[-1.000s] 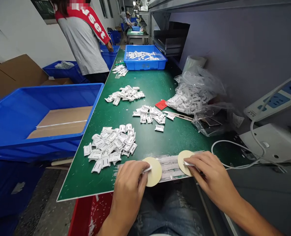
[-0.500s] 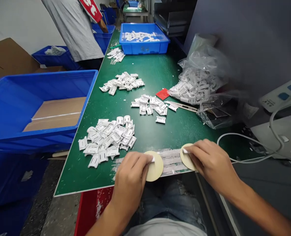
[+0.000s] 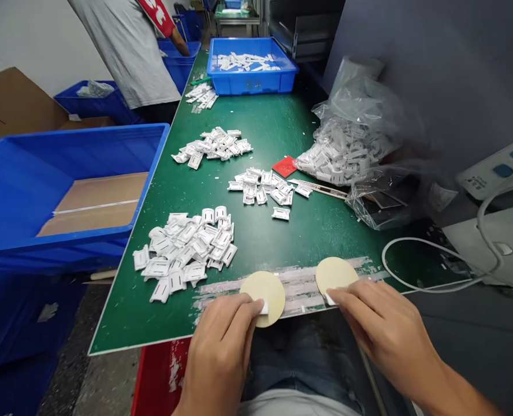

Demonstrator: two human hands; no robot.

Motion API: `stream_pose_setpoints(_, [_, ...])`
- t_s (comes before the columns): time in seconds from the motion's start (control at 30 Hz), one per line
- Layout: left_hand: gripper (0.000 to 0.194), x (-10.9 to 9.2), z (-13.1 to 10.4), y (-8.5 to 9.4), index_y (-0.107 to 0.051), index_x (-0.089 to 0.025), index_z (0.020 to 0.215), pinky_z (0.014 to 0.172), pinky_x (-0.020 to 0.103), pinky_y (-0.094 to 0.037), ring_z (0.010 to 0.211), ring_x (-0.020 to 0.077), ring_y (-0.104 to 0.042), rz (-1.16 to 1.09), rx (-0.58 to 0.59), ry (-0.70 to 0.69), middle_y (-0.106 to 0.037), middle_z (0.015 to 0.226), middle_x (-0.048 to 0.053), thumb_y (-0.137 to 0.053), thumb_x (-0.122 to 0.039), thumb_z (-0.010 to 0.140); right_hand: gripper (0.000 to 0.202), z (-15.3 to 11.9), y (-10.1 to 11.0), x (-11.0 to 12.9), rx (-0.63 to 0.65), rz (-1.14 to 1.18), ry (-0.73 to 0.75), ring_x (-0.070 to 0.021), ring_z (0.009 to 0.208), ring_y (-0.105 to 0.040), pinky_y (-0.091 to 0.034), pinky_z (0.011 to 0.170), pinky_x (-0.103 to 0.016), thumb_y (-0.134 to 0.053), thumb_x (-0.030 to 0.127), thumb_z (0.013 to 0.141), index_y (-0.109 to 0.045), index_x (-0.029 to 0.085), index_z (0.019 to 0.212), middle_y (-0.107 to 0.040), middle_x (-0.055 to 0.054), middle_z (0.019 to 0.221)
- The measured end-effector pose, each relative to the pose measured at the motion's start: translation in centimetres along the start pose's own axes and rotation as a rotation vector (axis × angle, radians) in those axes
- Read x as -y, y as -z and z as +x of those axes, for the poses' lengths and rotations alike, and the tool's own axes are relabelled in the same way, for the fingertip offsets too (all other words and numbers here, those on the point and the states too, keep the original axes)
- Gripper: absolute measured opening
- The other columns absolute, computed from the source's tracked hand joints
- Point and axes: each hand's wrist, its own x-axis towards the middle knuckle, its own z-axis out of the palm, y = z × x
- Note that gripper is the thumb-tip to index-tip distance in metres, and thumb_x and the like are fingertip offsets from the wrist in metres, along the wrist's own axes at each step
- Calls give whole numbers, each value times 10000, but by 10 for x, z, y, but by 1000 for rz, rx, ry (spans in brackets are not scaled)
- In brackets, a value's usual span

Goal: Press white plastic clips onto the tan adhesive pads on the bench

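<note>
Two round pale-yellow discs that look like sandpaper lie at the near table edge, on a patch of greyish tape strips [image 3: 302,289]. My left hand [image 3: 226,341] is closed in a pinch on a small white plastic piece [image 3: 264,308], at the lower part of the left sanding disc [image 3: 267,286]. In my right hand [image 3: 386,323], also pinching, a second white plastic piece [image 3: 329,300] rests at the near rim of the right sanding disc [image 3: 337,271]. Fingers hide most of both pieces. A heap of white plastic pieces [image 3: 187,245] lies beyond my left hand.
More white parts lie in piles [image 3: 215,144] farther along the green table [image 3: 278,124]. A blue bin [image 3: 252,85] stands at the far end. To the right are a plastic bag of parts [image 3: 347,144], a cutter knife [image 3: 321,189] and a white cable [image 3: 384,254]. A co-worker [image 3: 126,52] stands far left.
Both hands have slid their white pieces toward me, from the upper or middle part of the discs to the near part. The discs stay in place; the view has shifted slightly.
</note>
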Motion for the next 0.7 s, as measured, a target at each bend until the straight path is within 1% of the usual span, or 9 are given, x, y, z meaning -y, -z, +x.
stream_pose_setpoints(0.07, [146, -2, 4, 2, -641, -195, 936, 743, 316, -469, 822, 194, -607, 8, -26, 31, -679, 890, 55, -508, -135, 939, 220, 2, 0, 0, 3, -31, 12, -189, 724, -541, -321, 638, -329, -468, 180, 986, -682, 190, 1033, -651, -73, 822])
stream_pose_setpoints(0.17, [136, -2, 8, 4, -643, -201, 921, 744, 330, -466, 837, 209, -604, 31, 27, 33, -683, 900, 57, -513, -163, 941, 231, 5, 3, 1, 9, -65, -41, -189, 703, -527, -310, 629, -331, -471, 242, 995, -694, 190, 967, -641, -69, 803])
stream_pose_setpoints(0.27, [146, -3, 7, 5, -646, -210, 977, 763, 320, -468, 863, 201, -611, 21, 48, -10, -693, 948, 55, -519, -150, 936, 260, 5, 5, 1, 14, -29, -26, -180, 673, -513, -312, 628, -328, -435, 199, 998, -692, 172, 973, -625, -68, 776])
stream_pose_setpoints(0.33, [145, -5, 7, 5, -642, -204, 954, 730, 312, -461, 818, 192, -603, 31, 16, 23, -691, 908, 50, -510, -145, 941, 241, 5, 5, -1, 23, -41, -11, -183, 692, -524, -306, 631, -326, -451, 178, 985, -692, 184, 987, -626, -65, 783])
stream_pose_setpoints(0.4, [153, -8, 8, 5, -638, -199, 902, 703, 319, -452, 782, 196, -590, 62, 16, 65, -685, 873, 50, -497, -163, 951, 210, 6, 4, -3, 24, -84, -31, -191, 707, -522, -293, 626, -328, -486, 198, 973, -696, 198, 965, -622, -62, 782])
stream_pose_setpoints(0.47, [169, -9, 8, 5, -643, -202, 914, 725, 331, -456, 814, 206, -596, 72, 35, 80, -690, 911, 60, -482, -169, 957, 206, 6, 3, -3, 27, -103, -66, -192, 702, -508, -289, 626, -330, -493, 217, 973, -696, 195, 939, -617, -64, 783])
stream_pose_setpoints(0.53, [181, -9, 6, 5, -647, -209, 974, 757, 330, -466, 857, 206, -610, 46, 35, 60, -696, 971, 65, -476, -156, 955, 227, 5, 3, -2, 30, -71, -59, -188, 696, -500, -298, 635, -329, -466, 189, 981, -691, 180, 954, -618, -69, 793])
stream_pose_setpoints(0.6, [172, -7, 6, 5, -647, -212, 964, 744, 321, -468, 835, 200, -618, 26, 24, 52, -698, 937, 59, -484, -159, 949, 226, 4, 3, -2, 34, -58, -40, -187, 700, -500, -298, 642, -327, -460, 166, 979, -685, 179, 973, -623, -68, 803])
stream_pose_setpoints(0.7, [159, -6, 9, 4, -635, -205, 877, 700, 326, -453, 789, 207, -610, 51, 34, 80, -687, 856, 52, -495, -188, 950, 191, 5, 3, -3, 34, -97, -54, -194, 705, -498, -286, 637, -329, -495, 204, 972, -684, 193, 950, -624, -63, 795])
